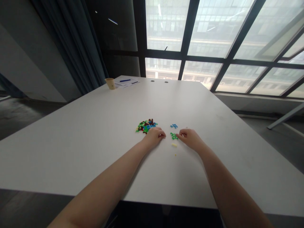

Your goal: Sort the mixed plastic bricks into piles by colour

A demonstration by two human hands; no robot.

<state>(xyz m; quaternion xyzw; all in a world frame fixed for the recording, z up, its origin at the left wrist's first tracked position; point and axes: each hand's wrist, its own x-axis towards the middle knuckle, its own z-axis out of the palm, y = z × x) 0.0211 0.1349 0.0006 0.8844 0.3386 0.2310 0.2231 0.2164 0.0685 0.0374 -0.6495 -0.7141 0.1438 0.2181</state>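
Observation:
A mixed heap of small plastic building bricks [144, 126] in green, blue, dark brown, yellow and red lies on the white table. My left hand [155, 136] rests against the heap's right side, its fingers curled and the tips pressed together; whatever they hold is too small to make out. To its right sits a small group of green bricks [173, 136]. At that group's right edge is my right hand [191, 138], closed, with its fingertips at the green bricks. Blue bricks [174, 126] lie just beyond, pale yellow bricks [174, 145] nearer me, and one tiny yellow piece [175, 155] nearest.
The white table [95, 133] stretches away toward tall windows. At its far left stand a paper cup [110, 83] and papers [127, 83] with a blue pen [125, 80] on them. Two dark round discs [166, 82] sit near the far edge.

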